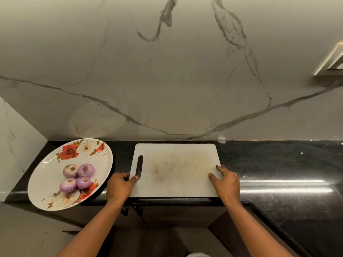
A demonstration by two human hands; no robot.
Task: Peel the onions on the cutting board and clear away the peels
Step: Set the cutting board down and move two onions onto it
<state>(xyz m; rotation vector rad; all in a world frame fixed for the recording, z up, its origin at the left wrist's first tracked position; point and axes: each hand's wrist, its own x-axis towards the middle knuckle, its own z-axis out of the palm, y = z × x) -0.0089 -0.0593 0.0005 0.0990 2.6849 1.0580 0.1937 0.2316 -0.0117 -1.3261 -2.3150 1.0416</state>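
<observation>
Left hand (118, 186): at the near left corner of the cutting board (176, 184), thumb on top beside the handle slot (139, 166), fingers curled round the left edge, gripping it
Right hand (225, 182): at the board's right edge, thumb and forefinger laid on top; the other fingers are hidden, so I cannot tell whether it clamps the edge or only presses
Board: flat along the near edge of the black counter (278, 164), stained in the middle, nothing lying on it
Onions (78, 178): four, pale purple and skinless, clustered touching each other on the flowered plate (44, 179), which sits at the counter's left end just beside the board and overhangs the near edge
Peels: none in sight on board, plate or counter (where they went is not shown)
Wall (167, 80): veined marble behind the counter's far edge
Progress: peeling looks finished and the scraps look cleared; I judge only tidying the board remains, if anything
</observation>
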